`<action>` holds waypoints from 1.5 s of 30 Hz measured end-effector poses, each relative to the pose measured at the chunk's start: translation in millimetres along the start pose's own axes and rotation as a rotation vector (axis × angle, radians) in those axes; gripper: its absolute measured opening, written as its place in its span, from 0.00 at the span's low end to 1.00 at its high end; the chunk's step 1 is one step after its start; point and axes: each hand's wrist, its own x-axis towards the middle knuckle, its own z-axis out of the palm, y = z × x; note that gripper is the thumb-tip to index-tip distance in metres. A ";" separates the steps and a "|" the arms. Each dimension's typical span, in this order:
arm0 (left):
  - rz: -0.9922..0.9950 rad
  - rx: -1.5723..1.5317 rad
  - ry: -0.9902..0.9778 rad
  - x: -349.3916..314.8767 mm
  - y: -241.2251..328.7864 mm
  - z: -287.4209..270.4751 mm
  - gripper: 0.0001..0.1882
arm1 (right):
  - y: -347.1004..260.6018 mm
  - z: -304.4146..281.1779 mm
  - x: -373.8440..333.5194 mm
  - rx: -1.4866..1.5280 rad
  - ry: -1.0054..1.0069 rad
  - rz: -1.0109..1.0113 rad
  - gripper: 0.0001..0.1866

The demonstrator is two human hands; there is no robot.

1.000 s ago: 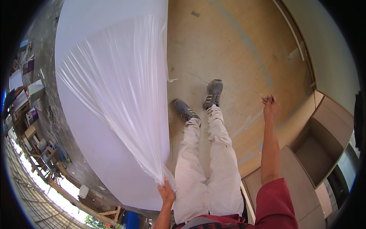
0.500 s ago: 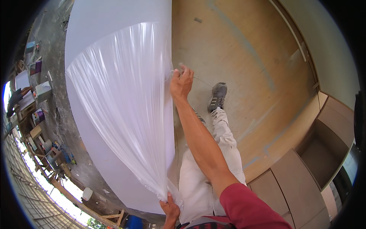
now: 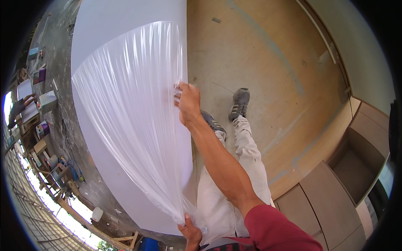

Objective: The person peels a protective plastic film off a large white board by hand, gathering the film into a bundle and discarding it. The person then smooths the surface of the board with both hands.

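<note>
A broad white panel [image 3: 109, 25] is covered through its middle by clear plastic film [image 3: 125, 104], which is spread in a creased fan and bunched at the near end. The panel is bordered on the right by a tan floor [image 3: 251, 58], marked with bluish streaks [image 3: 289, 65]; a small grey piece [image 3: 216, 20] and two shoes [image 3: 240, 102] are borne there.

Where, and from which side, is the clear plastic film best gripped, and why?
Likely by its gathered end, from the wearer's side, as the left hand holds it: there the clear plastic film narrows into a bunch, while its far part fans out over the white panel.
</note>
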 end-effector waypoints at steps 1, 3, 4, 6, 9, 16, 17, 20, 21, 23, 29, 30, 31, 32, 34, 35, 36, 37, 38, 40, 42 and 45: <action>-0.003 0.036 -0.003 -0.5 -7.3 -2.2 0.18 | -11.2 2.8 -7.1 0.073 -0.054 0.038 0.11; 0.021 0.140 0.012 0.3 -18.6 -0.2 0.18 | -28.5 3.7 -15.9 0.214 -0.165 0.110 0.11; 0.047 0.209 0.036 -1.1 -23.9 2.5 0.19 | -31.1 7.5 -20.1 0.157 -0.120 0.133 0.12; 0.089 0.316 0.033 -2.7 -25.1 10.4 0.21 | -35.9 18.9 -28.4 0.049 -0.033 0.166 0.14; 0.082 0.438 -0.029 -10.3 -16.6 16.2 0.21 | -31.2 36.9 -54.4 -0.120 0.074 0.107 0.18; 0.289 0.522 -0.097 -10.6 -9.7 9.0 0.18 | 16.0 30.1 -46.4 -0.660 0.205 -0.282 0.17; 0.270 0.535 -0.108 -14.0 -7.7 8.7 0.18 | 16.9 26.4 -49.7 -0.674 0.210 -0.280 0.17; 0.221 0.602 -0.187 -16.2 -15.8 0.4 0.20 | 29.7 16.9 -53.8 -0.715 0.199 -0.349 0.17; 0.213 0.622 -0.184 -18.7 -23.4 -2.0 0.20 | 32.5 13.1 -55.2 -0.687 0.168 -0.351 0.16; 0.198 0.666 -0.191 -22.3 -37.1 -6.1 0.20 | 39.5 7.1 -62.4 -0.686 0.147 -0.440 0.16; 0.234 0.859 -0.360 -34.1 -43.6 -1.6 0.22 | 58.9 -7.4 -98.1 -0.939 0.077 -0.509 0.31; 0.249 0.886 -0.395 -35.4 -45.4 0.3 0.21 | 57.8 -7.1 -110.0 -1.037 0.051 -0.514 0.37; 0.263 0.912 -0.430 -36.5 -47.8 2.2 0.21 | 54.9 -8.6 -120.5 -1.131 -0.048 -0.448 0.45; 0.279 0.942 -0.458 -37.2 -49.4 3.6 0.21 | 47.8 -6.6 -134.5 -1.216 -0.153 -0.379 0.54; 0.271 1.031 -0.502 -39.3 -55.4 6.9 0.21 | 53.9 -10.6 -147.3 -1.342 -0.311 -0.313 0.66; 0.274 1.074 -0.536 -38.6 -59.0 11.0 0.21 | 61.0 -17.8 -146.2 -1.390 -0.345 -0.321 0.70; 0.270 1.082 -0.576 -36.3 -60.8 19.0 0.18 | 63.8 -23.5 -147.2 -1.441 -0.380 -0.331 0.74; 0.265 1.090 -0.614 -33.1 -61.5 28.2 0.16 | 67.1 -29.3 -148.7 -1.469 -0.411 -0.317 0.72; 0.259 1.102 -0.648 -30.8 -64.2 32.5 0.14 | 71.6 -32.7 -152.6 -1.472 -0.436 -0.338 0.72; 0.463 0.958 -0.629 -24.4 -81.4 34.6 0.15 | 86.3 -42.4 -158.0 -1.480 -0.485 -0.377 0.72; 0.625 0.779 -0.602 -19.5 -98.6 38.5 0.19 | 112.8 -55.5 -152.7 -1.475 -0.475 -0.475 0.52; 0.837 0.526 -0.584 -2.9 -129.3 45.9 0.29 | 131.0 -62.7 -141.3 -1.422 -0.427 -0.494 0.29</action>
